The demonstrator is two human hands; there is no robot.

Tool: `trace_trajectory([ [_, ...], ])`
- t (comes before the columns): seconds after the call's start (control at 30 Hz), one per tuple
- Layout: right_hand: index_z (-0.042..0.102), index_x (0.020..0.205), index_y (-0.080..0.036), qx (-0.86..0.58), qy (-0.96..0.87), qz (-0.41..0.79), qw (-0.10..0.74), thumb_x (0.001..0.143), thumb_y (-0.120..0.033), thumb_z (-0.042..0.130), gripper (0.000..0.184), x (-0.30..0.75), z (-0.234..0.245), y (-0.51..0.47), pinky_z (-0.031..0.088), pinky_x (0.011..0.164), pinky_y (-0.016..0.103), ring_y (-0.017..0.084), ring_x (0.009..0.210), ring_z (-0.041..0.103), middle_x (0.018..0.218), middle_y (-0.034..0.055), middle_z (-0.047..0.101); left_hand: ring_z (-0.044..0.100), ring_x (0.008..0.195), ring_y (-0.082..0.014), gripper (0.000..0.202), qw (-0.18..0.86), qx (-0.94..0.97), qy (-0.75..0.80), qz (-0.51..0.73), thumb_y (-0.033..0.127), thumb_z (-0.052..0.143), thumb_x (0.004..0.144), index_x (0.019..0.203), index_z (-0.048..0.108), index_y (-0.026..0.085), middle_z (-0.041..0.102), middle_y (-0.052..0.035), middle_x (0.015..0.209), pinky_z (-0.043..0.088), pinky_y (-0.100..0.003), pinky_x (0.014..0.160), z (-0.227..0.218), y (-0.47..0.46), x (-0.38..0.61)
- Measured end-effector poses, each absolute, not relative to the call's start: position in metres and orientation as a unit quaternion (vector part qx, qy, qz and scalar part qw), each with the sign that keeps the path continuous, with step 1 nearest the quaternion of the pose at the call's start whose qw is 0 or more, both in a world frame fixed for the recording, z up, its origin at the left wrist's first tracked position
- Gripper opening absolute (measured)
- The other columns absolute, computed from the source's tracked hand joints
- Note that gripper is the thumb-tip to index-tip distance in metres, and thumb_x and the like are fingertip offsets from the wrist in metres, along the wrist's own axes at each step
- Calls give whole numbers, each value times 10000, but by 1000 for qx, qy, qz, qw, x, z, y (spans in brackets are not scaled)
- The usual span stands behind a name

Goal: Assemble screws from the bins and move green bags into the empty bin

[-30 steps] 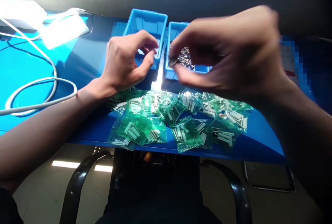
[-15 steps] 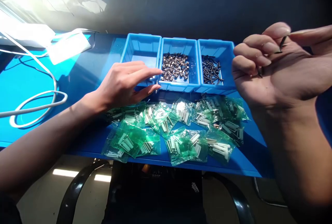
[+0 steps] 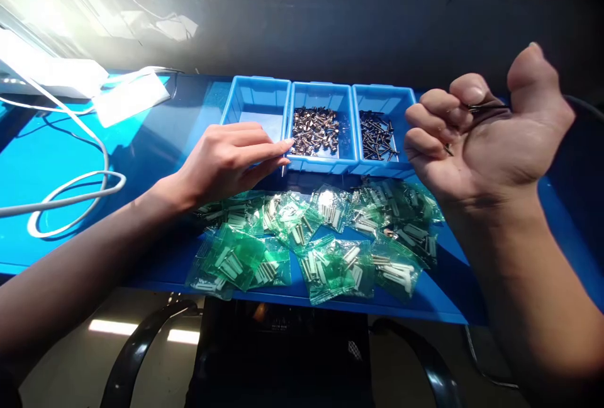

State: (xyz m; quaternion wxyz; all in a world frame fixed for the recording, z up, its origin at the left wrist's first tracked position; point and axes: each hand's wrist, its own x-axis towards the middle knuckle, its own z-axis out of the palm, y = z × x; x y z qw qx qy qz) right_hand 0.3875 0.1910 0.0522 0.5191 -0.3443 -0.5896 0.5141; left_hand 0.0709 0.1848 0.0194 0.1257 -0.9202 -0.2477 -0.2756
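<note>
The middle bin was open from above, and a hand could have dropped straight into it over its near wall, though the left hand reached to its left edge and obstructed the near side of the left bin. Behind the middle bin the wall barred the way, while before it the spread bags left just a narrow strip. To its right, beyond the right bin, the raised right hand blocked passage.

A head-worn camera looks forward and down at the nearby hands and table.
</note>
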Motion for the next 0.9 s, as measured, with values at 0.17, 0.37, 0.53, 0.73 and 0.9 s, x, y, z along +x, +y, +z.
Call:
trace_trajectory([
  [0.17,290,574,-224,-345,-558,543,524,915,-366,436,398,374,54,185,126,364,261,80,408,207,535,-49,186,625,882,-165,336,145,-901,-282,-295,244,618,841,1177,619,243,699,-31,994,536,-326,726,37,169,76],
  [0.37,329,548,-244,-398,-546,428,600,887,-276,435,356,348,51,168,109,347,299,94,394,172,505,-45,191,620,1061,-254,500,27,-860,-385,-334,238,652,747,1236,590,326,654,-21,1162,529,-475,905,60,96,78],
  [0.53,339,527,-225,-453,-600,162,638,921,-348,530,454,334,54,140,243,539,350,125,532,324,599,4,299,312,1428,-383,784,-11,-805,-560,-195,522,632,741,1444,337,340,344,-54,1516,223,-642,1239,24,34,75],
  [0.73,250,607,-196,-347,-855,-53,383,931,-212,491,404,336,47,134,219,532,320,82,513,203,545,-41,221,198,1482,-375,766,-5,-791,-601,-115,596,506,825,1474,301,244,242,-118,1563,163,-618,1256,-8,27,89],
  [0.9,406,632,-191,-283,-906,-68,308,897,-270,551,312,334,38,132,222,489,291,88,551,298,593,-25,395,179,1485,-377,838,25,-788,-601,-134,655,502,828,1477,288,171,248,-163,1556,145,-642,1236,-6,31,106],
])
